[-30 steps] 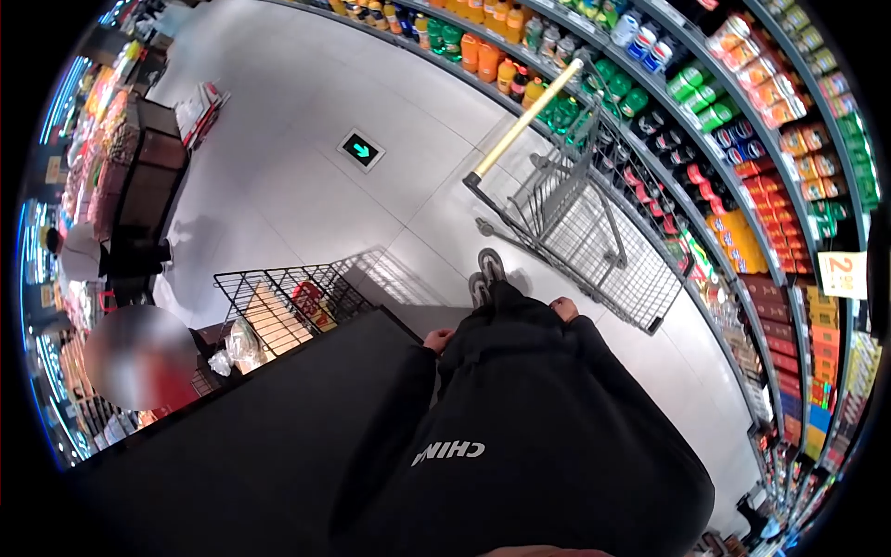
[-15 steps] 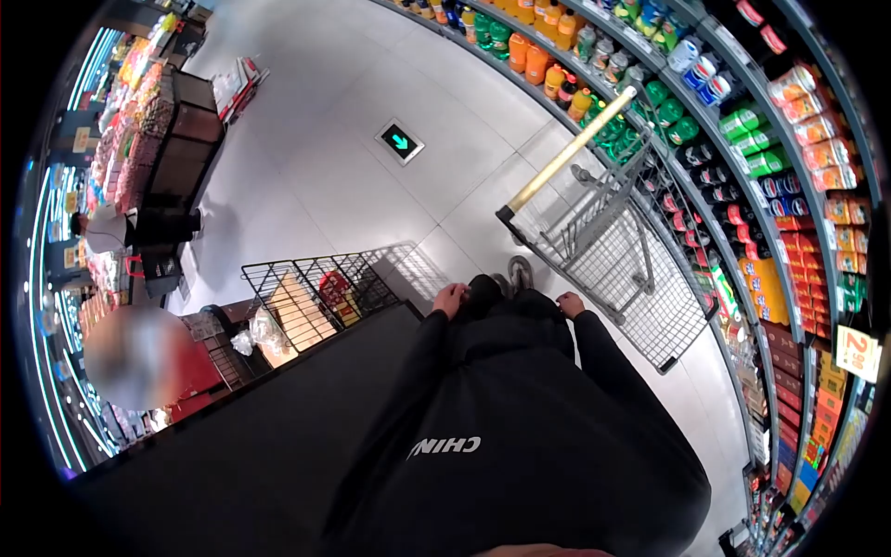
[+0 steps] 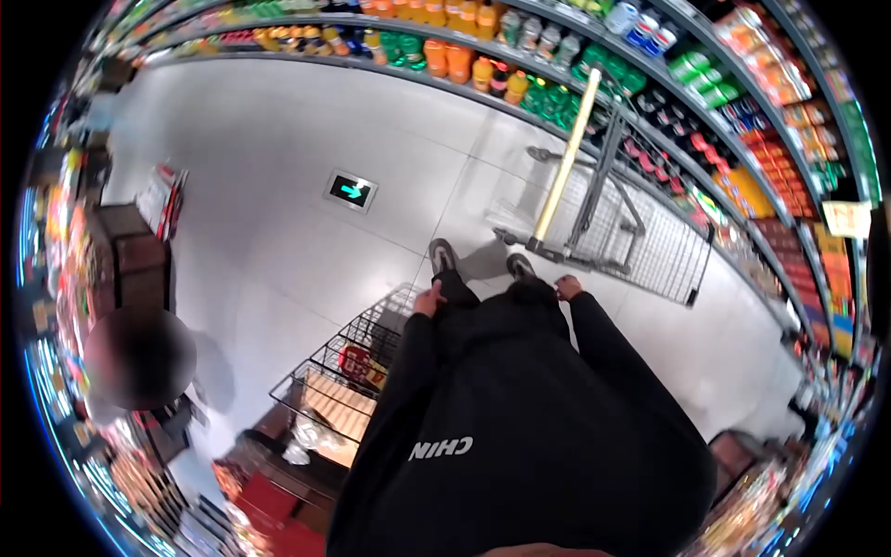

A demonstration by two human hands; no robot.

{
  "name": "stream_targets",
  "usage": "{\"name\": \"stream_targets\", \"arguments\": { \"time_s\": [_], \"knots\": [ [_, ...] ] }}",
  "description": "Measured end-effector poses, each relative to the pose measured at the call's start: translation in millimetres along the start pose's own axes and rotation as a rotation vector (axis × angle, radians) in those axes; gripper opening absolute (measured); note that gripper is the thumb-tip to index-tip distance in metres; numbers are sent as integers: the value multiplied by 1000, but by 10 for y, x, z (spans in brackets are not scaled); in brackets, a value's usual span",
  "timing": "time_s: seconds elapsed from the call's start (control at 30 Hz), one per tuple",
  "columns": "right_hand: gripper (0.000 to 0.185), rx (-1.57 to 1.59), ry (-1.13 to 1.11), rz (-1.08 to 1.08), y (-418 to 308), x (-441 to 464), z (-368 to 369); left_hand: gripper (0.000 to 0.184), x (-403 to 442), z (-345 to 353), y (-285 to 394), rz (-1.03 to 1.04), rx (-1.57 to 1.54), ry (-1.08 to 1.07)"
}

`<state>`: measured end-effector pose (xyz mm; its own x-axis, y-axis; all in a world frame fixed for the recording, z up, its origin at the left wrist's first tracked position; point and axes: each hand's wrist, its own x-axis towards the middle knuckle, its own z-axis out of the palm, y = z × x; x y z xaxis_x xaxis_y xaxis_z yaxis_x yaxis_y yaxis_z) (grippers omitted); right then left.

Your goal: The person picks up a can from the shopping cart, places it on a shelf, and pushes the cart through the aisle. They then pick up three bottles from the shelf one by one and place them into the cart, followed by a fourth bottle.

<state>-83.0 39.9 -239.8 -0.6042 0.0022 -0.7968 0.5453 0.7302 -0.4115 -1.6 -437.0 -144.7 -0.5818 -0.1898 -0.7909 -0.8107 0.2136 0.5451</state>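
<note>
The dark jacket (image 3: pixel 520 418), white letters on its front, fills the near part of the view. Its sleeves reach forward to the left hand (image 3: pixel 429 300) and the right hand (image 3: pixel 568 288), held low on either side of the legs. Fingers look loosely curled on both, with nothing visible in either grip; that carriage, with one shoe (image 3: pixel 443 255) ahead of the other, suggests walking. The palms are turned from view, so something small inside could not be ruled out.

Beside the left sleeve is a wire rack (image 3: pixel 311 382); a red pack (image 3: pixel 355 362), a pale slatted panel (image 3: pixel 339 404) and crumpled clear plastic (image 3: pixel 311 434) show in or behind it. The sleeve cuts off its near side, and the wires blur which things lie inside.

Beyond the right hand, apart from it, the cart (image 3: pixel 650 243) stands close along the shelves, its yellow handle (image 3: pixel 568 153) towards the open floor (image 3: pixel 251 121), perhaps to keep the aisle passable. Further off are a lit arrow sign (image 3: pixel 351 191) in the floor, a person (image 3: pixel 139 359) whose head is blurred out, and bottles (image 3: pixel 459 60) lined up on the shelves (image 3: pixel 408 76). The price tag (image 3: pixel 846 220) is too smeared to read.
</note>
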Motion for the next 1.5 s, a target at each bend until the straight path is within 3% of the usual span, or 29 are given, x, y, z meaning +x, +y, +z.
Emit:
{"name": "stream_targets", "arguments": {
  "time_s": [0.07,0.13,0.23,0.27,0.3,0.33,0.43,0.53,0.57,0.6,0.67,0.73,0.77,0.8,0.87,0.93,0.97,1.0,1.03,1.1,1.2,1.3,1.33,1.43,1.5],
  "knots": [
    [37,-152,182,-92,-523,-335,335,63,-7,-484,-9,17,-217,29],
    [41,-207,160,-39,-1072,-526,563,61,268,-1025,-227,52,-115,56],
    [38,-102,189,-133,-1374,-627,676,47,446,-1756,-445,116,3,109],
    [37,-69,186,-157,-1466,-595,657,37,613,-1989,-615,113,-80,58],
    [35,52,136,-98,-1613,-638,611,30,666,-2113,-735,117,-174,150],
    [33,178,88,-39,-1799,-760,550,29,778,-2306,-854,119,-169,146],
    [27,289,154,-215,-2361,-1153,431,31,997,-2615,-1015,63,-205,119],
    [26,268,280,-317,-3131,-1944,18,28,1111,-2586,-1092,51,-169,63],
    [25,353,347,-326,-3310,-2136,-88,30,1056,-2519,-985,83,7,67],
    [24,438,419,-332,-3459,-2315,-189,31,1088,-2398,-937,1,-183,53],
    [18,409,723,-331,-3701,-2590,-362,42,1129,-2171,-761,-85,-211,-36],
    [17,359,1078,-340,-3785,-2620,-445,40,1169,-1877,-585,-93,-131,-146],
    [21,302,1139,-365,-3750,-2537,-472,40,1248,-1742,-596,-35,-146,-193],
    [26,242,1197,-397,-3712,-2413,-511,39,1154,-1629,-326,-6,67,-268],
    [40,315,1183,-364,-3648,-2122,-449,33,1662,-1484,-429,272,79,-460],
    [45,544,1095,-173,-3666,-1902,-295,31,1831,-1478,-182,233,-2,-490],
    [46,425,1066,-78,-3642,-1822,-321,31,1957,-1481,21,217,-38,-499],
    [46,314,1030,19,-3629,-1775,-321,31,1943,-1667,348,203,153,-443],
    [44,282,1042,45,-3611,-1724,-302,31,1917,-1677,755,195,327,-389],
    [39,260,1009,77,-3543,-1621,-317,30,1967,-1857,1203,83,184,-301],
    [29,286,1049,78,-3586,-1689,-350,28,2138,-2045,2088,-24,353,-304],
    [25,355,1028,108,-3600,-1698,-379,30,2839,-2014,2599,338,357,-283],
    [24,361,1017,103,-3582,-1701,-368,31,2772,-1819,2907,347,149,-297],
    [24,375,983,102,-3578,-1739,-411,29,2487,-1072,3925,467,280,-262],
    [23,392,965,111,-3560,-1718,-387,31,2215,-504,4461,613,151,-394]
  ]
}}
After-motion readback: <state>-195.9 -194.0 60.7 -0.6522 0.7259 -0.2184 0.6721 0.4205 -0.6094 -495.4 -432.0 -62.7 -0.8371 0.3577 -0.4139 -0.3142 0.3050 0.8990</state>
